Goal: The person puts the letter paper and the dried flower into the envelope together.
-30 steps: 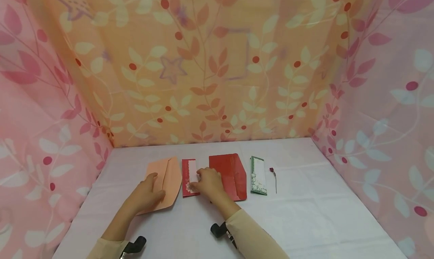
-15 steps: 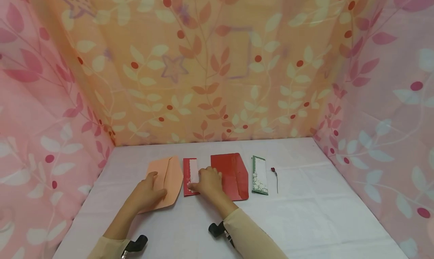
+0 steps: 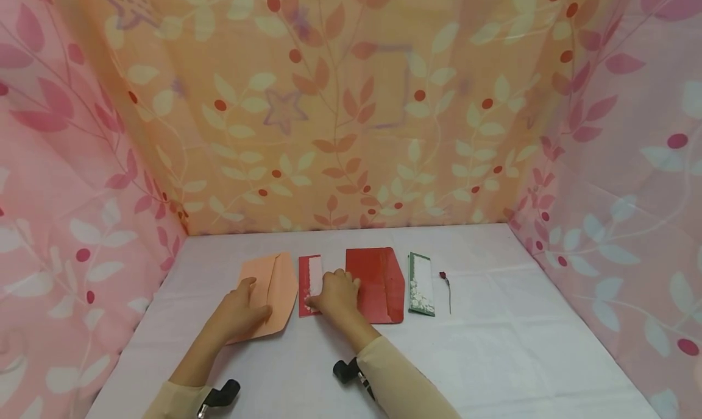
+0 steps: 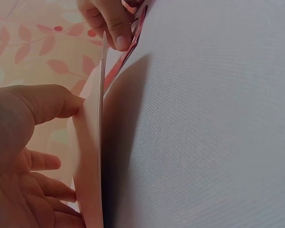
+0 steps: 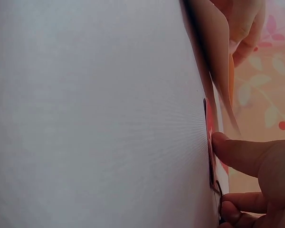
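A peach envelope (image 3: 281, 297) lies at the left of the row in the head view, its near edge standing off the cloth above a dark shadow. My left hand (image 3: 241, 312) rests on it, thumb and fingertips spread and touching its upper face (image 4: 88, 133). To its right is a red card (image 3: 305, 279) with a pale floral panel. My right hand (image 3: 339, 297) pinches this card at its right side; the thumb (image 5: 237, 152) lies over it, and the other fingers curl beside the red envelope (image 3: 373, 285). Where those fingertips end is partly hidden.
Right of the red envelope lie a green-edged floral card (image 3: 420, 285) and a small dried red rose (image 3: 443, 276) on a thin stem. Everything rests on a white cloth-covered table (image 3: 493, 358). Patterned curtains (image 3: 351, 133) enclose the back and both sides.
The red envelope has shifted slightly right, widening its gap from the red card. My right thumb reaches a little further over the card. The left hand stays on the peach envelope.
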### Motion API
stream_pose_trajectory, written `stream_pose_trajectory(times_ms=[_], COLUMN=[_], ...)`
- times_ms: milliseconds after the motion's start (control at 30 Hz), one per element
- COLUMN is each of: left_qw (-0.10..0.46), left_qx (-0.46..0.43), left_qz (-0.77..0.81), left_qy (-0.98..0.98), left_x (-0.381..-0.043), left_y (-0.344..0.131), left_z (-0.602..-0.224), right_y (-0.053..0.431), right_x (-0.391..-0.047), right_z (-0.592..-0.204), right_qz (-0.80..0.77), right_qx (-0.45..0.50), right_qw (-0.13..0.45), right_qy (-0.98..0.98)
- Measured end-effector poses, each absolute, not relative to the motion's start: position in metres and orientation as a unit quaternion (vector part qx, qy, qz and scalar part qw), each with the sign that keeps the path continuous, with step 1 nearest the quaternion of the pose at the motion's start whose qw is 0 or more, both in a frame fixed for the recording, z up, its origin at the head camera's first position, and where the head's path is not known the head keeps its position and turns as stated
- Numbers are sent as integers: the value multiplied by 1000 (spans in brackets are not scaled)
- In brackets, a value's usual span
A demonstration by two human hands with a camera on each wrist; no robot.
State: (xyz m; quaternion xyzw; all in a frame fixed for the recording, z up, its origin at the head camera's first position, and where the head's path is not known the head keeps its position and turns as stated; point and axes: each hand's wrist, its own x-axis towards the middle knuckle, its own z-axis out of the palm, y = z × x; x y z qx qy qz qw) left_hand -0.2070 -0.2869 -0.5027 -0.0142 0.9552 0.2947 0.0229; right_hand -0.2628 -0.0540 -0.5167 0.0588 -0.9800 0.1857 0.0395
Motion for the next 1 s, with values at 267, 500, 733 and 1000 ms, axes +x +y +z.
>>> stream_pose_trajectory(times_ms=[267, 500, 733, 1000], left_qw=[33, 30, 34, 35], left_qx=[-21, -13, -7, -2], left_qz=[295, 286, 279, 266], left_qy=[955, 958, 960, 963], left_x=[-207, -206, -205, -205], left_y=[-286, -283, -283, -284], left_z=[-505, -505, -502, -504], right_y=[-57, -61, -60, -51], right_x=[-262, -263, -263, -257], right_z=[-518, -518, -518, -502], right_qz=[216, 228, 216, 300], right_qx=[45, 36, 54, 50], right_qw=[47, 40, 56, 9], right_qy=[-974, -972, -973, -953])
